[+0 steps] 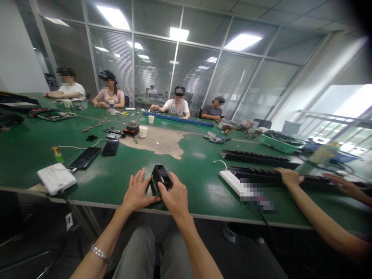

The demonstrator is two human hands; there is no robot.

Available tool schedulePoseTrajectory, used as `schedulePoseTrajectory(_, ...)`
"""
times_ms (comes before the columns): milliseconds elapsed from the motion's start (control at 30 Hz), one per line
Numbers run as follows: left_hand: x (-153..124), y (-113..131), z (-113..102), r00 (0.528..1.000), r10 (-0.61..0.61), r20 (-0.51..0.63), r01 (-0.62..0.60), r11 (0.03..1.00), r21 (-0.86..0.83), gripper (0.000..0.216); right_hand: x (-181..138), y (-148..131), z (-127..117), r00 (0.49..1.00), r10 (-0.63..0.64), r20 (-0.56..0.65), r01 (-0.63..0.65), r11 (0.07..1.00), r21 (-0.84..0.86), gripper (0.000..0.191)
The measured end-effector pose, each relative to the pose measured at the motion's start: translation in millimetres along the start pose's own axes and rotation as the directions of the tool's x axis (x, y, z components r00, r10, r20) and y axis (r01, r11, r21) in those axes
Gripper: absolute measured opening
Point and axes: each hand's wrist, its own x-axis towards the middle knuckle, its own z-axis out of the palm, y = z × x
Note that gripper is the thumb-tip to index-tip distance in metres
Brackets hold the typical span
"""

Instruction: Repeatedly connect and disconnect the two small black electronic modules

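Observation:
A black box-shaped plastic housing [161,175] with a green circuit board [155,186] along its left side stands near the front edge of the green table. My right hand [178,195] grips the housing from the right, its thumb on the near side and the fingers along the far right. On the left, my left hand [138,192] rests with its fingers spread. Its thumb reaches toward the lower end of the board; whether it presses on it is hard to tell. The underside of the housing is hidden.
Left of me lie a white box [56,178] with a cable and two dark phone-like slabs [85,158]. A white power strip [232,183] lies to my right, where a co-worker's hands [289,177] touch a long black bar [255,173]. Paper cups [143,131] stand farther back.

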Motion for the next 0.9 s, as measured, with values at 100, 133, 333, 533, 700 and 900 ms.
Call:
schedulePoseTrajectory(100, -1.2, 0.0, -1.5, 1.000, -0.001, -0.003, 0.001, 1.000, 0.003, 0.080, -2.7, -9.4, 3.4, 1.000, -0.001, 0.018, 0.003, 0.997, -0.083, 0.054)
schedulePoseTrajectory(133, -1.3, -0.2, -1.7, 1.000, -0.001, -0.002, 0.001, 1.000, 0.005, 0.078, -2.7, -11.5, 4.5, 1.000, 0.006, 0.025, -0.003, 0.994, -0.110, 0.055)
schedulePoseTrajectory(333, -0.7, -1.7, 1.3, 1.000, -0.014, 0.004, 0.014, 1.000, 0.021, 0.084, -4.5, -12.4, 13.0, 0.995, 0.008, 0.098, 0.017, 0.967, -0.253, 0.065)
schedulePoseTrajectory(533, -1.3, -0.2, -0.9, 1.000, 0.004, -0.004, -0.003, 1.000, 0.014, 0.113, -15.8, -1.5, 13.8, 0.971, 0.024, 0.237, 0.057, 0.942, -0.330, 0.072)
schedulePoseTrajectory(700, -0.2, 2.6, -3.8, 1.000, -0.006, 0.025, 0.006, 1.000, -0.002, 0.118, -13.0, 0.5, 13.5, 0.988, 0.025, 0.151, 0.017, 0.962, -0.271, 0.074)
schedulePoseTrajectory(900, 0.0, 0.4, 3.7, 1.000, 0.004, -0.009, -0.003, 0.999, 0.042, 0.105, -9.6, -1.5, 21.8, 0.996, 0.037, 0.083, -0.020, 0.981, -0.195, 0.068)
